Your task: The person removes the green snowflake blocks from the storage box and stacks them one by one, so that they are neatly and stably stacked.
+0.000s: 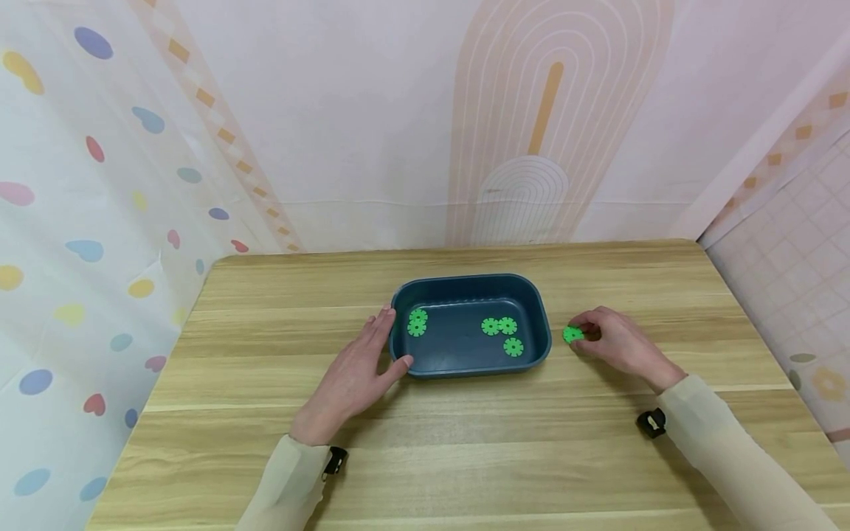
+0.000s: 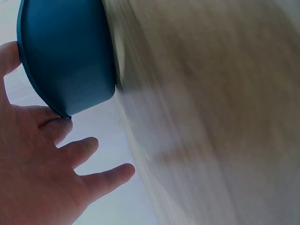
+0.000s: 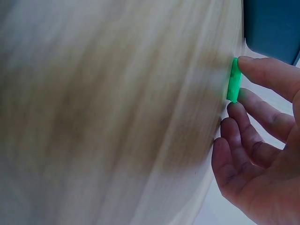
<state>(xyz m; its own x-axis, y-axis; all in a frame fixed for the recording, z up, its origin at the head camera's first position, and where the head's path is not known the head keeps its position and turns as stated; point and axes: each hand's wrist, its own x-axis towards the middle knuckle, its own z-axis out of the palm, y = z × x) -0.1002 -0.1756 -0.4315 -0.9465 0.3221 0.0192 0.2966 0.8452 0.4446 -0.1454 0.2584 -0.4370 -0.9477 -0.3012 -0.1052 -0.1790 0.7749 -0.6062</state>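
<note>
A dark blue tray (image 1: pixel 451 355) stands on the wooden table with several green notched plastic discs (image 1: pixel 513 346) lying in it, some at its left end and some at the right. My left hand (image 1: pixel 352 376) rests against the tray's left end, fingers extended, with thumb and forefinger at the rim in the left wrist view. Just right of the tray, my right hand (image 1: pixel 617 341) pinches another green notched disc (image 3: pixel 233 79) between thumb and forefinger, close over the tabletop. The other right fingers curl loosely below it in the right wrist view.
The wooden table (image 1: pixel 465 457) reaches back to a patterned cloth (image 1: pixel 372 133) that hangs behind it and along both sides. Each wrist wears a black strap-like device (image 1: pixel 652 422) at the sleeve.
</note>
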